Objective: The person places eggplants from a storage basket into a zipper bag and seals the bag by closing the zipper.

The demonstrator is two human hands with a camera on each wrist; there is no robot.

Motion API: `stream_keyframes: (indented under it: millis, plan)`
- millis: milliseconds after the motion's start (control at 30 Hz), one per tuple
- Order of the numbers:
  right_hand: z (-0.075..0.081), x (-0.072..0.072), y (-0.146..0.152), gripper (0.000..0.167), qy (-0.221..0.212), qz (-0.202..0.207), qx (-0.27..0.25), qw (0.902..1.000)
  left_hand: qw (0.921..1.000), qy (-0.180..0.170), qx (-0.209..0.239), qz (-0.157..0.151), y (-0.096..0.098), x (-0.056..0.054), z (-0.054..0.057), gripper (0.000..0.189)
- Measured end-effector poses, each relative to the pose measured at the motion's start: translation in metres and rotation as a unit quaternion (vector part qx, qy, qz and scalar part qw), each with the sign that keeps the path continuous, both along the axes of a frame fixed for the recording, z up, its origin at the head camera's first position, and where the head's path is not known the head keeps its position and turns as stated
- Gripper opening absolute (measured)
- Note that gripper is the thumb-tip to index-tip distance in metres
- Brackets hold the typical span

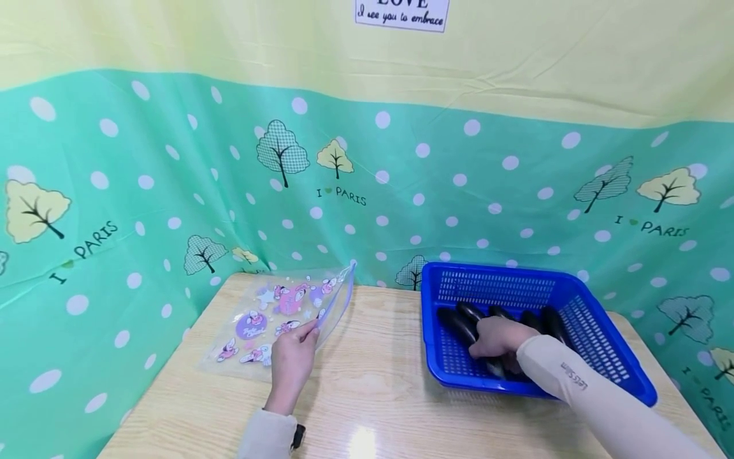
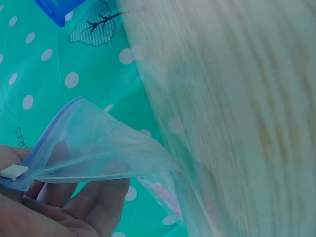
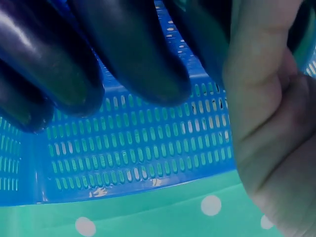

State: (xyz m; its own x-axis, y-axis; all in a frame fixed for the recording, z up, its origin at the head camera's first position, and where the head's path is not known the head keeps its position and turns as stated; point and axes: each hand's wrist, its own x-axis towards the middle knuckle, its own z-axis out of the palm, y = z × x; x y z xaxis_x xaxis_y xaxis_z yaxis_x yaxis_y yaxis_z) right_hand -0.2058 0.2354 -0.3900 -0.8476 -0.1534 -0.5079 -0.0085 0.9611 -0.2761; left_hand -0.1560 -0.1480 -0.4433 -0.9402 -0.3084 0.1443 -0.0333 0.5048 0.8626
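Observation:
A clear zip bag [image 1: 250, 326] with pink and purple cartoon prints lies on the left of the table. My left hand [image 1: 294, 362] pinches its mouth edge, close to a white slider [image 2: 14, 171] in the left wrist view; the mouth gapes a little. On the right, my right hand [image 1: 500, 336] reaches into a blue basket [image 1: 431, 347] and grips a dark eggplant [image 1: 494, 366], much of it hidden under the hand. Other eggplants [image 1: 457, 324] lie around that hand. In the right wrist view, several eggplants [image 3: 133, 49] rest beside the thumb [image 3: 256, 84].
A light wooden table [image 1: 373, 357] carries the bag and the basket, with bare wood between them. Behind stands a green and yellow curtain [image 1: 344, 229] with dots and trees, which the basket's back nearly meets. The basket walls are slotted.

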Motion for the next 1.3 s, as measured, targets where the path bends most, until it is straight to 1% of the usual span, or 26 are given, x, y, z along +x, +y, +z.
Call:
stream_keyframes:
  millis: [133, 267, 300, 400, 533, 600, 667, 800, 900, 1033, 1200, 1300]
  plan:
    - [0.002, -0.006, -0.001, 0.024, 0.025, -0.021, -0.018, 0.9993, 1.0000, 0.000, -0.003, 0.000, 0.000, -0.001, -0.001, 0.024]
    - [0.005, -0.009, -0.001, 0.029, 0.054, -0.035, -0.039, 0.9971, 0.9999, 0.006, -0.011, 0.001, 0.000, -0.002, -0.002, 0.024]
    - [0.007, -0.009, 0.000, 0.034, 0.060, -0.035, -0.044, 0.9966, 0.9999, 0.007, -0.011, 0.002, 0.000, -0.002, -0.002, 0.023]
    - [0.012, -0.011, 0.003, 0.059, 0.077, -0.028, -0.059, 0.9949, 0.9999, 0.009, -0.014, 0.001, 0.001, -0.002, -0.003, 0.023]
    - [0.026, -0.013, 0.010, 0.068, 0.107, -0.011, -0.069, 0.9918, 0.9998, 0.010, -0.016, 0.000, 0.001, -0.002, -0.002, 0.023]
    - [0.030, -0.015, 0.013, 0.065, 0.122, -0.009, -0.084, 0.9889, 0.9998, 0.009, -0.015, 0.000, 0.000, -0.002, -0.002, 0.023]
    - [0.032, -0.017, 0.014, 0.061, 0.147, -0.008, -0.101, 0.9840, 0.9998, 0.009, -0.016, 0.001, 0.000, -0.002, -0.002, 0.023]
    - [0.027, -0.022, 0.012, 0.056, 0.185, -0.025, -0.135, 0.9732, 0.9997, 0.011, -0.020, 0.000, 0.001, 0.000, -0.001, 0.022]
    - [0.026, -0.024, 0.007, 0.057, 0.202, -0.031, -0.143, 0.9685, 0.9997, 0.012, -0.020, -0.001, 0.002, 0.000, -0.001, 0.022]
    - [0.028, -0.027, 0.002, 0.060, 0.211, -0.019, -0.134, 0.9681, 0.9998, 0.012, -0.016, -0.004, 0.002, 0.000, -0.001, 0.022]
    - [0.027, -0.028, -0.001, 0.059, 0.193, -0.016, -0.140, 0.9710, 0.9999, 0.001, -0.014, 0.000, 0.002, 0.000, -0.002, 0.022]
    - [0.025, -0.028, -0.001, 0.057, 0.193, -0.015, -0.142, 0.9707, 0.9999, -0.003, -0.011, -0.001, 0.001, -0.001, -0.001, 0.022]
